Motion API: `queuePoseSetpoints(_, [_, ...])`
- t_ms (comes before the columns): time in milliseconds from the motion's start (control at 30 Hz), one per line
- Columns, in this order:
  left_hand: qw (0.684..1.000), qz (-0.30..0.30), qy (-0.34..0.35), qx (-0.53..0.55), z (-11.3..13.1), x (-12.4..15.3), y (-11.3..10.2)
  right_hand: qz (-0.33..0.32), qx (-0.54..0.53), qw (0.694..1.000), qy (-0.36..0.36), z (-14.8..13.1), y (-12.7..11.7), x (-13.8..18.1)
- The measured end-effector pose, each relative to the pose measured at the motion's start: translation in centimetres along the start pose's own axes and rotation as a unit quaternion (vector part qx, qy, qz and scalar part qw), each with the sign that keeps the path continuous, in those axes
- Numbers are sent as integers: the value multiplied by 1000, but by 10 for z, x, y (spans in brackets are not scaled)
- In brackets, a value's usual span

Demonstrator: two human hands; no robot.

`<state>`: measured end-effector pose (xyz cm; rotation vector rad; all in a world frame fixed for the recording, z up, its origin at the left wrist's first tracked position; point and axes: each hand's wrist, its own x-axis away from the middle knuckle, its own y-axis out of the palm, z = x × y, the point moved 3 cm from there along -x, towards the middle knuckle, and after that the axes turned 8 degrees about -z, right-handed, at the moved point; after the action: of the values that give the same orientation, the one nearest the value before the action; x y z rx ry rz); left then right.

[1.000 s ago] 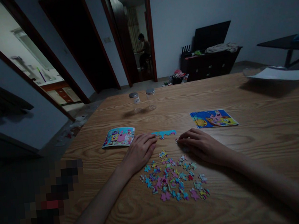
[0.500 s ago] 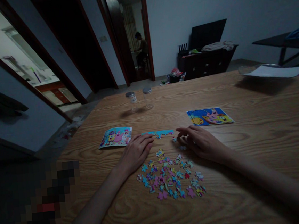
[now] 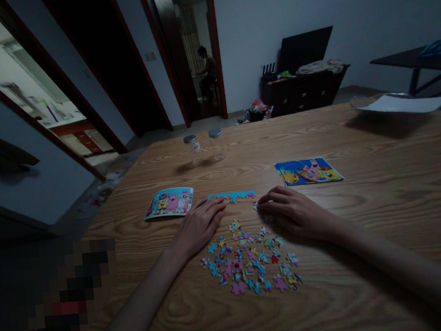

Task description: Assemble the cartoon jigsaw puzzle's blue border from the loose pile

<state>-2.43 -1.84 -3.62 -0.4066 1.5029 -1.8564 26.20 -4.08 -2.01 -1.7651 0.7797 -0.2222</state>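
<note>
The bare left arm (image 3: 149, 293) starts at the bottom edge, left of the middle, and slants up to the right. The left hand (image 3: 202, 222) is near the middle, back side up, fingers nearly straight. The bare right arm (image 3: 390, 256) starts at the lower right. The right hand (image 3: 296, 210) is right of the middle, fingers bent and pointing left.

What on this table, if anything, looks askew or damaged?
Nothing looks clearly damaged. The picture card beside the left hand seems slightly curled, its lower edge bowed, whereas the blue card beyond the right hand looks flatter. The loose puzzle pieces lie scattered.
</note>
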Motion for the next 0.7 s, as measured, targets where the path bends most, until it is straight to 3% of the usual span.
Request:
queuePoseSetpoints(333, [1000, 8, 5, -5, 0, 0, 0, -3, -22, 1000, 1, 8, -6, 4])
queuePoseSetpoints(467, [1000, 23, 18, -6, 1, 0, -3, -40, -23, 999, 10, 10, -13, 9])
queuePoseSetpoints(700, [999, 33, 35, 1, 6, 0, -8, -60, 11, 998, 35, 3, 1, 7])
